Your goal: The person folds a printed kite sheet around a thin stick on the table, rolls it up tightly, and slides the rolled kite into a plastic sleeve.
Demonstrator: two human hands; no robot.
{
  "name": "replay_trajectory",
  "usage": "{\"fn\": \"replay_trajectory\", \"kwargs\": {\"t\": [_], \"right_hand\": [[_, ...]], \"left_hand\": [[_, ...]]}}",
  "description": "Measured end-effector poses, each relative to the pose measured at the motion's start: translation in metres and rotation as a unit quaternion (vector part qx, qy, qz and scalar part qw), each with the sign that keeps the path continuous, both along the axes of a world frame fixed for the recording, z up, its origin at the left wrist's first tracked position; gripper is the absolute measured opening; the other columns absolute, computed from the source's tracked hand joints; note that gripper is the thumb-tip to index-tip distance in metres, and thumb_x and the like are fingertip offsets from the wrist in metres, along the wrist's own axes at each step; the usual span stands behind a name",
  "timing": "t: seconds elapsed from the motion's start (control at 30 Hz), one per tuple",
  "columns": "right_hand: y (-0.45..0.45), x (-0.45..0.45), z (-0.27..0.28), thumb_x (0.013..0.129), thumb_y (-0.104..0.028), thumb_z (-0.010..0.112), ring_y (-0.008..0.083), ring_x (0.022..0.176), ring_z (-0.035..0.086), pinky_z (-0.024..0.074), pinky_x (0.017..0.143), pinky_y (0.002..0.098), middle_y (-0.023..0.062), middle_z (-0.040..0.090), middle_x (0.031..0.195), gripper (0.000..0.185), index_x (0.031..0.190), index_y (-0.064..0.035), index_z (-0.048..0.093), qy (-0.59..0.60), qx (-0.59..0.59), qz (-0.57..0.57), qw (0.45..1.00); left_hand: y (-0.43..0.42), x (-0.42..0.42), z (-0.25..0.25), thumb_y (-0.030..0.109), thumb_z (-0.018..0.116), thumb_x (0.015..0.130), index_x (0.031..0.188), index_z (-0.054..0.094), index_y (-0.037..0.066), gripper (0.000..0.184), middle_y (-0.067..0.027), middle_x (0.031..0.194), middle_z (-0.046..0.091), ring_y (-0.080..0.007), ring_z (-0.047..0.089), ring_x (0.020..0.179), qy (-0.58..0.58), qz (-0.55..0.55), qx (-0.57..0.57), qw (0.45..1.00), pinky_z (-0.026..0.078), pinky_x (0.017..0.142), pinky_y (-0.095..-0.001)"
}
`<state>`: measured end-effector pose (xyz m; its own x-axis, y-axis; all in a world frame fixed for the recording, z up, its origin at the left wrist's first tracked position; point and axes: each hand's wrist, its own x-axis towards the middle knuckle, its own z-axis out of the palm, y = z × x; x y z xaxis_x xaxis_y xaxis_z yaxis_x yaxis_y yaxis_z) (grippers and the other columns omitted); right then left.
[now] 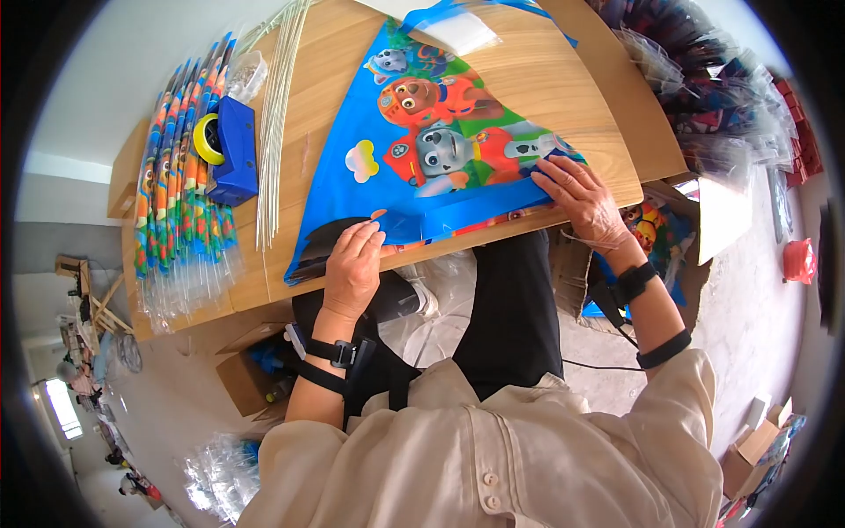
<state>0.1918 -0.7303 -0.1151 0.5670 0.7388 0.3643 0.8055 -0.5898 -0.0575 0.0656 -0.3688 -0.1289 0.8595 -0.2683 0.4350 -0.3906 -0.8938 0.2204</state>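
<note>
A blue sheet printed with cartoon dogs (352,132) lies on the wooden table, its near edge folded over along the table's front. My left hand (354,264) rests at the lower left of the sheet, beside a black piece (324,246), its fingers close together on the folded edge; what lies under the fingertips is hidden. Farther right, my right hand (576,198) lies on the sheet's right corner with its fingers spread and pointing left.
On the table (563,88) stand a blue tape dispenser (236,154), wrapped printed rolls (180,176) and thin pale rods (280,123). An open carton (691,264) sits below the right edge. Plastic-wrapped items (722,97) are piled at the upper right.
</note>
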Motion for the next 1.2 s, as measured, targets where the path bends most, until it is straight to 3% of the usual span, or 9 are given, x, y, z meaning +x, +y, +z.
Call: {"fn": "replay_trajectory", "kwargs": {"t": [0.27, 0.43, 0.53, 0.73, 0.77, 0.9, 1.0, 1.07, 1.2], "right_hand": [[-0.012, -0.006, -0.003, 0.08, -0.028, 0.067, 0.0278, 0.133, 0.042, 0.0334, 0.11, 0.0454, 0.0108, 0.051, 0.137, 0.057, 0.13, -0.0057, 0.052, 0.101, -0.006, 0.001, 0.995], [-0.011, -0.006, -0.001, 0.08, -0.028, 0.067, 0.0289, 0.128, 0.046, 0.0352, 0.108, 0.0453, 0.0114, 0.053, 0.135, 0.056, 0.128, -0.0037, 0.052, 0.037, -0.057, 0.007, 0.998], [-0.007, -0.004, -0.004, 0.081, -0.024, 0.065, 0.0305, 0.121, 0.051, 0.0382, 0.105, 0.0448, 0.0129, 0.056, 0.13, 0.05, 0.124, -0.0018, 0.054, 0.015, -0.056, 0.008, 0.998], [0.007, -0.008, -0.008, 0.082, -0.014, 0.054, 0.0328, 0.112, 0.056, 0.0421, 0.1, 0.0424, 0.0199, 0.059, 0.12, 0.038, 0.115, 0.004, 0.057, -0.07, -0.115, -0.004, 0.991], [0.01, -0.008, -0.009, 0.082, -0.013, 0.052, 0.0328, 0.11, 0.056, 0.0425, 0.099, 0.042, 0.0212, 0.059, 0.119, 0.037, 0.115, 0.0052, 0.056, -0.081, -0.131, -0.015, 0.988], [0.015, -0.006, -0.004, 0.082, -0.014, 0.053, 0.0323, 0.109, 0.057, 0.0431, 0.097, 0.0412, 0.0211, 0.06, 0.118, 0.037, 0.115, 0.003, 0.056, -0.067, -0.13, -0.015, 0.989], [0.017, -0.003, -0.001, 0.082, -0.013, 0.053, 0.0298, 0.102, 0.058, 0.0449, 0.091, 0.0397, 0.0167, 0.062, 0.108, 0.033, 0.112, 0.0002, 0.057, -0.099, -0.108, -0.007, 0.989], [0.019, 0.0, 0.005, 0.081, -0.013, 0.053, 0.0277, 0.095, 0.058, 0.0457, 0.085, 0.0391, 0.0111, 0.059, 0.096, 0.025, 0.104, -0.004, 0.058, -0.037, -0.09, -0.008, 0.995], [0.016, 0.015, 0.011, 0.08, -0.012, 0.054, 0.0273, 0.089, 0.057, 0.0457, 0.08, 0.0387, 0.0087, 0.054, 0.087, 0.015, 0.094, -0.0067, 0.056, -0.008, -0.082, 0.013, 0.997]], "left_hand": [[0.0, -0.002, 0.001, 0.006, 0.065, 0.079, 0.1, 0.064, -0.005, 0.024, -0.0163, 0.107, 0.064, -0.0311, 0.059, 0.104, 0.005, -0.001, 0.007, 1.0, 0.049, 0.091, -0.0385], [-0.005, -0.007, 0.004, 0.023, 0.07, 0.08, 0.111, 0.06, -0.004, 0.042, -0.0165, 0.112, 0.061, -0.0311, 0.056, 0.106, 0.01, 0.026, 0.078, 0.997, 0.045, 0.093, -0.042], [-0.008, -0.005, 0.006, 0.025, 0.07, 0.08, 0.112, 0.06, -0.003, 0.044, -0.0147, 0.108, 0.06, -0.0301, 0.055, 0.104, 0.009, 0.045, 0.091, 0.995, 0.042, 0.092, -0.0428], [-0.018, 0.006, 0.016, 0.013, 0.062, 0.079, 0.114, 0.058, -0.002, 0.038, -0.0146, 0.106, 0.059, -0.0296, 0.052, 0.106, 0.071, 0.055, 0.165, 0.982, 0.038, 0.094, -0.0452], [-0.016, 0.009, 0.012, 0.008, 0.057, 0.079, 0.113, 0.059, -0.001, 0.035, -0.0148, 0.106, 0.059, -0.0313, 0.051, 0.108, 0.021, 0.029, 0.156, 0.987, 0.039, 0.093, -0.0445], [-0.016, 0.013, 0.0, 0.011, 0.057, 0.08, 0.112, 0.059, -0.003, 0.035, -0.0137, 0.105, 0.058, -0.0302, 0.051, 0.106, 0.03, 0.023, 0.116, 0.993, 0.04, 0.091, -0.0459], [-0.022, 0.015, 0.012, 0.01, 0.056, 0.082, 0.113, 0.058, -0.004, 0.034, -0.0139, 0.106, 0.057, -0.0305, 0.052, 0.106, 0.048, 0.023, 0.132, 0.99, 0.04, 0.092, -0.0451], [-0.024, 0.019, 0.019, 0.009, 0.062, 0.079, 0.117, 0.056, 0.0, 0.04, -0.0148, 0.108, 0.057, -0.0318, 0.054, 0.105, 0.116, 0.044, 0.15, 0.981, 0.041, 0.093, -0.0414], [-0.021, 0.027, 0.024, 0.009, 0.067, 0.075, 0.117, 0.055, 0.001, 0.044, -0.013, 0.103, 0.057, -0.0305, 0.055, 0.097, 0.03, 0.027, 0.125, 0.991, 0.042, 0.088, -0.0416]]}}
